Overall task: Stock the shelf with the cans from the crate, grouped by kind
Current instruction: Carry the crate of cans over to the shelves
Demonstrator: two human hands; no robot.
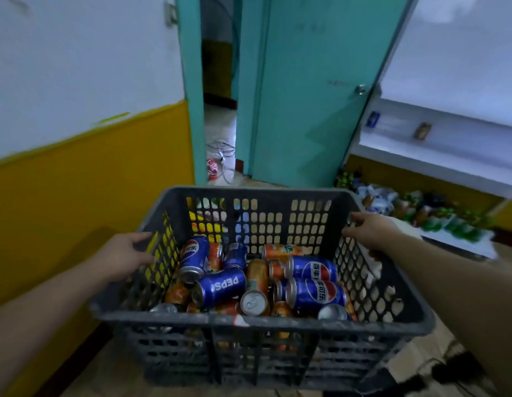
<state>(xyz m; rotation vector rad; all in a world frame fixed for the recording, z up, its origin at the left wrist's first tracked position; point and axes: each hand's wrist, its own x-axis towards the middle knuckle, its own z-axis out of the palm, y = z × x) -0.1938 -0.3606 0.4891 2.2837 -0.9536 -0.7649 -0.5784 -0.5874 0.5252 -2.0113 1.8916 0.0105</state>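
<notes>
So, L hand [126,253] & R hand [369,229] grip crate [249,320] side rims; cans [220,285] inside, wall [77,190] close left, shelf [435,157] right.

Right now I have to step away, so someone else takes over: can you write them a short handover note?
Left hand grips the left rim of the crate; right hand grips its right rim.
The crate holds blue Pepsi cans and orange cans, mixed, mostly lying down.
The white shelf stands ahead on the right, with two small blurred items on it.
Done: no stocked cans that I can make out.
Left: bring the crate to the shelf, then shelve all cans, blue together, orange together.
</notes>
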